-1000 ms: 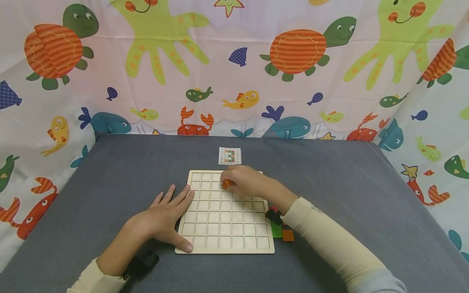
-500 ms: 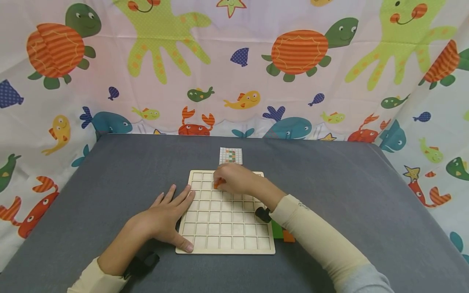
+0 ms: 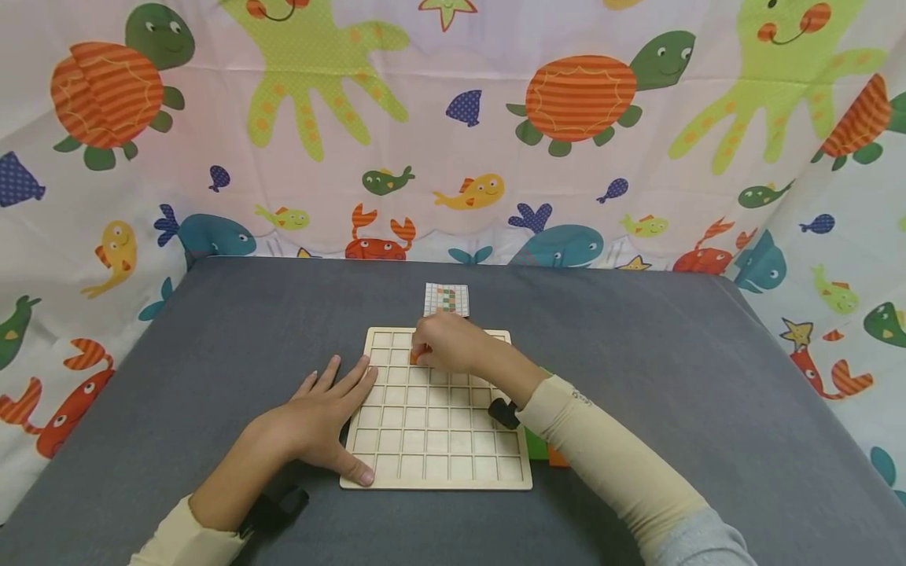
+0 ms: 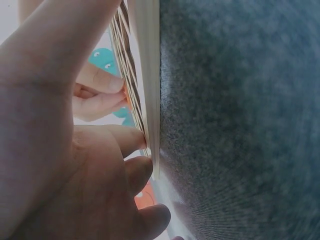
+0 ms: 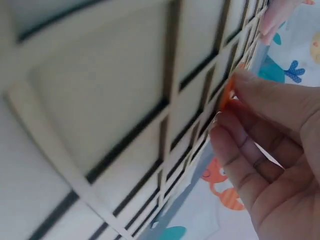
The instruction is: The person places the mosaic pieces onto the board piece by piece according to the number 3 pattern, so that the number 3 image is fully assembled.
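Note:
A wooden grid board (image 3: pixel 436 419) lies on the grey table, divided into small square cells. My left hand (image 3: pixel 320 424) rests at its left side with fingers spread, thumb over the near left corner and fingertips at the left rim. Near the board's far edge, my right hand (image 3: pixel 453 343) pinches a small orange square tile (image 3: pixel 414 358) between thumb and fingers. In the right wrist view the orange tile (image 5: pixel 227 96) is right at the grid's ribs, partly covered by the thumb. The left wrist view shows the left fingers (image 4: pixel 136 172) along the board's side edge.
Beyond the board lies a small printed card (image 3: pixel 447 300) with a coloured grid pattern. By the board's right edge lie a green tile (image 3: pixel 536 446) and an orange tile (image 3: pixel 558 456), partly hidden by the right sleeve. A sea-animal curtain (image 3: pixel 453 134) hangs behind the table.
My right hand has moved left along the far part of the board with the orange tile, then nearly stopped. The left hand has stayed in place.

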`<state>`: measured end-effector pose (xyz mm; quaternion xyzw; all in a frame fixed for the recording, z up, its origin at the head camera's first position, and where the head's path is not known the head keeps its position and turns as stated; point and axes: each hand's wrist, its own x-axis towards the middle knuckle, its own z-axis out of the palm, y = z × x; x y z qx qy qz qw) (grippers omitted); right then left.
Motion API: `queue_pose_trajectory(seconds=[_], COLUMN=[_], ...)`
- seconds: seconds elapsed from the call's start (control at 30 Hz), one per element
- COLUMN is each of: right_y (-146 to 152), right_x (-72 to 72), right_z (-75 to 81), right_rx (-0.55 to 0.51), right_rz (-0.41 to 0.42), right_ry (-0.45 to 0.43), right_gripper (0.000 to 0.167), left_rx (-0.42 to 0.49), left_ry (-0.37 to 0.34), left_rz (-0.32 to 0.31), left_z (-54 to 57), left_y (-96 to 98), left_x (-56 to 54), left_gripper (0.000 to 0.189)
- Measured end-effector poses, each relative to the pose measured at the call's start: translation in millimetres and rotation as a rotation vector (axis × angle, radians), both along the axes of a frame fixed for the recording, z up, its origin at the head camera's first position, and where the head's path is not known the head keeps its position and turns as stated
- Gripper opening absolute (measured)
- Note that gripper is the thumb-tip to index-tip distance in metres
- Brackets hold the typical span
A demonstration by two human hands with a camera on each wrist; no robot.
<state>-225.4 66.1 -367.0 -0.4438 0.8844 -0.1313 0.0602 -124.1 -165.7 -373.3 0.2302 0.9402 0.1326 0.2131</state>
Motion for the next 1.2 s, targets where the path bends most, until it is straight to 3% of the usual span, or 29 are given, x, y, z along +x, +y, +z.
queue_pose_trajectory(seconds=[0.1,0.27,0.37,0.6,0.77,0.9,1.2], right_y=[4,22,40,91,130,153,162], right_x=[3.3,6.6,7.9,30.9,48.1,52.1,52.7], right_z=[2.5,10.1,11.0,11.9,8.7,2.1,-4.5], right_rx=[0.010,-0.026,-0.051,-0.043,0.021,0.081,0.057], right_rz=[0.036,0.037,0.030,-0.083,-0.224,-0.313,-0.320], right_ry=[0.019,-0.106,-0.147,-0.085,-0.003,0.050,0.012], right_gripper=[0.014,0.032,0.032,0.027,0.022,0.024,0.020], left_rx=[0.005,-0.010,-0.009,-0.010,-0.001,-0.005,0.001], left_ry=[-0.006,-0.004,-0.015,0.005,-0.012,-0.021,-0.004], left_rz=[-0.001,-0.008,-0.001,0.003,0.003,0.000,0.002], left_z=[0.0,-3.5,-4.5,-13.8,-5.3,-1.3,-3.9], left_y=[0.2,-1.4,-2.4,-3.6,-2.3,-2.2,-2.1], left_x=[-0.3,-2.5,-2.3,-4.8,-2.1,-0.6,-2.0], left_gripper=[0.144,0.145,0.146,0.148,0.146,0.146,0.145])
